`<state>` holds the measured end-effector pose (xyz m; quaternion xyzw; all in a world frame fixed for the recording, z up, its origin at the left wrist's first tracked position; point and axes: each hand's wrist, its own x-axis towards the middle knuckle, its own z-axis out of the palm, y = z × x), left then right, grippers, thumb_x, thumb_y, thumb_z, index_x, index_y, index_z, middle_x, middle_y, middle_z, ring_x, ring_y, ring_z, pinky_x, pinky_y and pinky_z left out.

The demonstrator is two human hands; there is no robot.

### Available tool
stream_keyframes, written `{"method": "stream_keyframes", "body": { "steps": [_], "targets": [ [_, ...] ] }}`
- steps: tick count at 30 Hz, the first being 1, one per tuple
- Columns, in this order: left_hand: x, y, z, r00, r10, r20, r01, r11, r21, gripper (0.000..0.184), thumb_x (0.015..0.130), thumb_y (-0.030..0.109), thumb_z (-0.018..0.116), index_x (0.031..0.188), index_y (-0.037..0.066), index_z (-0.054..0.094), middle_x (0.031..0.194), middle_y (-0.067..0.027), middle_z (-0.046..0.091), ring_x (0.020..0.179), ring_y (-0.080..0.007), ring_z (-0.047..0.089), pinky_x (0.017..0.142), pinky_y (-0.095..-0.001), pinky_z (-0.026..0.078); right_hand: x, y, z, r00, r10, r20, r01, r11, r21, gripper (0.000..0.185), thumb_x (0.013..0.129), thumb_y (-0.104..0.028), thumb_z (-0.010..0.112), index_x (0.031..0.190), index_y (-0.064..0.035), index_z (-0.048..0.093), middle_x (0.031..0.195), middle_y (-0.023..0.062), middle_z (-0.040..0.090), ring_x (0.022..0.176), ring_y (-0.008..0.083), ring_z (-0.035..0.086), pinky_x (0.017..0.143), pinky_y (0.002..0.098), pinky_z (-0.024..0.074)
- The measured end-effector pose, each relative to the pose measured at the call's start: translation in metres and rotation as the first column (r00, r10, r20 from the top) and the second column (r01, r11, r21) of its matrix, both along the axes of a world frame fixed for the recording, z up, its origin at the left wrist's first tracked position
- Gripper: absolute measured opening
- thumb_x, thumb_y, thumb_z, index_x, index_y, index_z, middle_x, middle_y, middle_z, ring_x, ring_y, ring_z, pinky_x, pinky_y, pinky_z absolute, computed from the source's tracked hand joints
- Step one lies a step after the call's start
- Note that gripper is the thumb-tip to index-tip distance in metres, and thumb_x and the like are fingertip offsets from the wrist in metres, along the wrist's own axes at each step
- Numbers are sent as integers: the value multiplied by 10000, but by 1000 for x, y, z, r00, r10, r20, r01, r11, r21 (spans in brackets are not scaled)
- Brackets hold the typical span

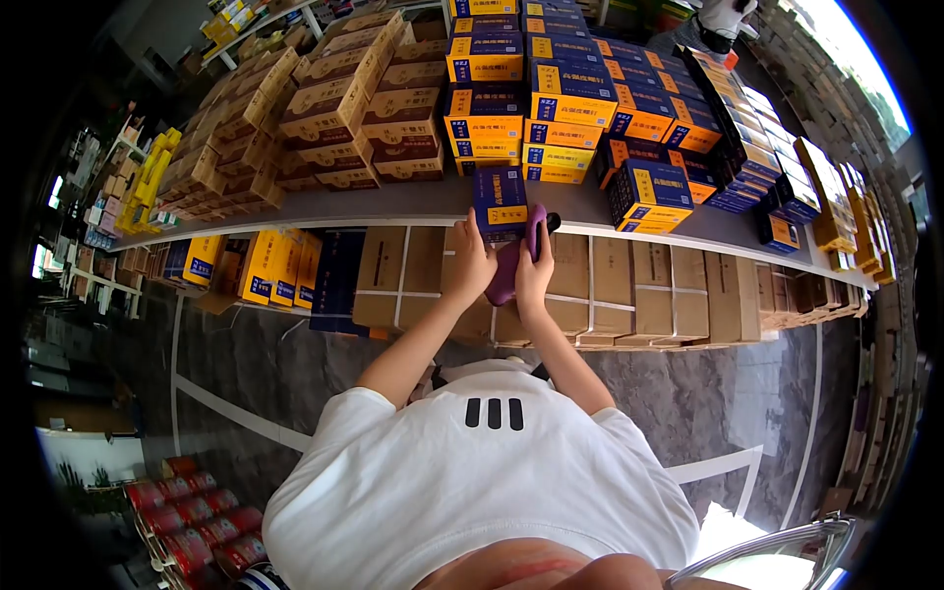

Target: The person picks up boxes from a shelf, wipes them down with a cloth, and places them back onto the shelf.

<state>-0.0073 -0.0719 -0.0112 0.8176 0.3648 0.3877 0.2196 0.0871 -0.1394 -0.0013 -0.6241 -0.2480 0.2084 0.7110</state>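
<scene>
left grip (476, 261): grasping blue box (501, 200) by left side | right grip (534, 272): clasping purple device (505, 272)

White short-sleeved T-shirt (482, 492); towards its far end, three black bars (495, 414) (upright, round-cornered, evenly spaced).

Forearms (418, 339), one pair: bare, reaching forward, converging.
Left hand (476, 260): raised, fingers forward. Right hand (534, 269): close beside it, fingers curled in grip.
</scene>
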Motion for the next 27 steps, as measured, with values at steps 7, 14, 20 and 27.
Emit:
{"method": "stream_keyframes", "body": {
  "steps": [7,14,20,27],
  "targets": [
    [-16,13,-17,974,-139,180,197,910,-366,514,945,97,373,1441,-16,298,1237,-214,425,1190,-349,423,1022,-386,353,-25,-4,-30,999,-6,50,6,1000,5,640,948,-81,522,1507,-74,212,1436,294,374,1365,420,328,1115,416,274],
    [-9,4,-25,807,-323,495,546,727,-416,442,1043,167,325,1470,55,289,1371,-155,404,1249,-268,460,1121,-403,311,-36,-10,-30,993,64,98,-59,997,-51,573,958,-95,508,1481,-41,279,1434,295,376,1341,394,380,1066,390,342],
    [-23,22,-15,872,-350,341,480,743,-466,531,1046,327,201,1449,20,361,1360,-110,464,1265,-237,444,1103,-390,295,-19,-40,-10,997,41,-66,-40,999,12,488,961,-51,497,1434,-12,385,1276,164,559,1114,185,537,941,290,421],
    [-15,52,53,920,-204,-335,293,925,242,546,848,-53,539,1376,48,447,1455,-106,398,1389,-313,312,1155,-516,213,3,-15,41,594,254,763,0,949,-316,643,769,24,568,1378,-159,478,1468,204,370,949,393,635,709,406,554]
  ]
}}
